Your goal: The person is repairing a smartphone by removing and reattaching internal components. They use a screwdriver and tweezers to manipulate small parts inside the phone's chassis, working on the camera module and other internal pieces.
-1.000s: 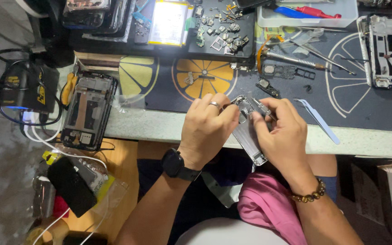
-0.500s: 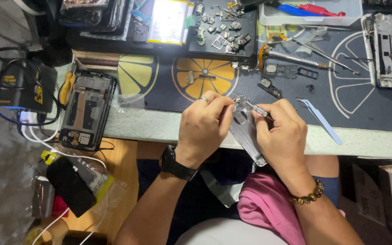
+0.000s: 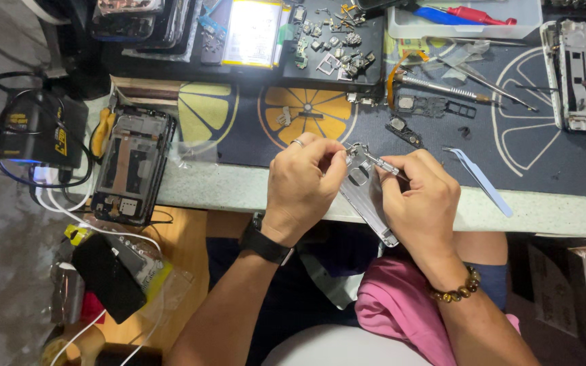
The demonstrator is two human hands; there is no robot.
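Observation:
My left hand (image 3: 304, 183), with a ring and a black watch on the wrist, grips the upper edge of a silver phone frame (image 3: 367, 200) held over the front edge of the bench. My right hand (image 3: 418, 196), with a bead bracelet, holds a thin metal tool (image 3: 374, 161) whose tip rests on the top of that frame. The frame is tilted, its lower end pointing toward my lap.
An opened phone body (image 3: 130, 166) lies at the left on the bench. White tweezers (image 3: 479, 179) lie right of my hands. Loose small parts (image 3: 334, 41), a screwdriver (image 3: 442, 88), another phone frame (image 3: 584, 74) and a tray (image 3: 462, 20) sit further back. A charger box (image 3: 32, 139) with cables is far left.
Both hands and the frame have stayed in nearly the same place; the fingers of my left hand have closed in slightly toward the top of the frame.

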